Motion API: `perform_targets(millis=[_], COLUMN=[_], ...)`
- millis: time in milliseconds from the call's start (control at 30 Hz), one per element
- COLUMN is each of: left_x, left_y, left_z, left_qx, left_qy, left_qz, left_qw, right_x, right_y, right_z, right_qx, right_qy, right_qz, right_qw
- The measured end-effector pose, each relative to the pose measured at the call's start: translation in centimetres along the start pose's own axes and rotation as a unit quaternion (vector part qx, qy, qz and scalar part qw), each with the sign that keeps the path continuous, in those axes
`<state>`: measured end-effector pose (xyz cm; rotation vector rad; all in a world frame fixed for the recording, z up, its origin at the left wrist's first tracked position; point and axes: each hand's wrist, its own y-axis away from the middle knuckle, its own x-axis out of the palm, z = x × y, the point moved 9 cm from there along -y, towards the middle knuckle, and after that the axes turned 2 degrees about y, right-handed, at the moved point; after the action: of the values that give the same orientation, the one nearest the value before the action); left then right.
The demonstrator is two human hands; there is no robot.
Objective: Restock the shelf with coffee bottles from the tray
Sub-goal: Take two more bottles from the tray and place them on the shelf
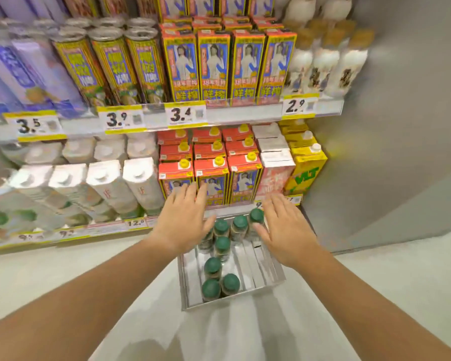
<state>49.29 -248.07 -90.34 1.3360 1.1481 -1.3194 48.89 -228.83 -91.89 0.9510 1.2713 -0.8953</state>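
Currently, step: both hands are reaching for pickup.
Left hand (pixel 184 220): fingers spread, empty.
Right hand (pixel 284 227): spread, thumb touching a cap.
Coffee bottles (pixel 222 247): standing in tray (pixel 274 272), twelve o'clock.
Next: closing on one bottle.

One view only, worn on the head, looking forward and steeply down along both bare forearms. The left hand (pixel 185 220) and right hand (pixel 284 230) reach away from the lens near mid-frame, so the camera sits just behind and above them. Straight below lies the metal tray (pixel 268 272) on the pale floor (pixel 401 282), seen almost from overhead. Ahead, close, the shelf (pixel 219 118) fills the upper half, its price strips bowed by the wide-angle lens. The grey wall (pixel 401 126) closes the right edge. Left-side cartons smear into blur at the frame's margin.
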Motion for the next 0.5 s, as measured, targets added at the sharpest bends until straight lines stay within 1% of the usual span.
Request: perform_targets(millis=[133,233,300,367,433,500], left_x=[7.4,11.7,14.3,16.6,18.8,21.0], left_y=[2.4,3.5,3.6,3.2,2.9,2.4], left_z=[1.2,1.8,2.3,2.6,2.9,3.1], left_qx=[-0.037,-0.086,-0.126,-0.165,-0.211,-0.239], left_qy=[0.054,0.156,0.252,0.336,0.389,0.418], left_qz=[0.052,0.068,0.076,0.087,0.116,0.127], left_qw=[0.997,0.982,0.956,0.923,0.889,0.867], right_x=[7.8,12.7,15.0,17.0,18.3,18.7], right_y=[1.2,1.6,1.3,0.7,-0.1,-0.7], right_z=[0.5,0.4,0.2,-0.3,-1.4,-2.7], right_qx=[0.002,0.013,0.035,0.074,0.127,0.180], right_qy=[-0.031,-0.054,-0.098,-0.181,-0.279,-0.350], right_qz=[0.016,0.058,0.063,0.063,0.042,0.001], right_qw=[0.999,0.997,0.993,0.979,0.951,0.919])
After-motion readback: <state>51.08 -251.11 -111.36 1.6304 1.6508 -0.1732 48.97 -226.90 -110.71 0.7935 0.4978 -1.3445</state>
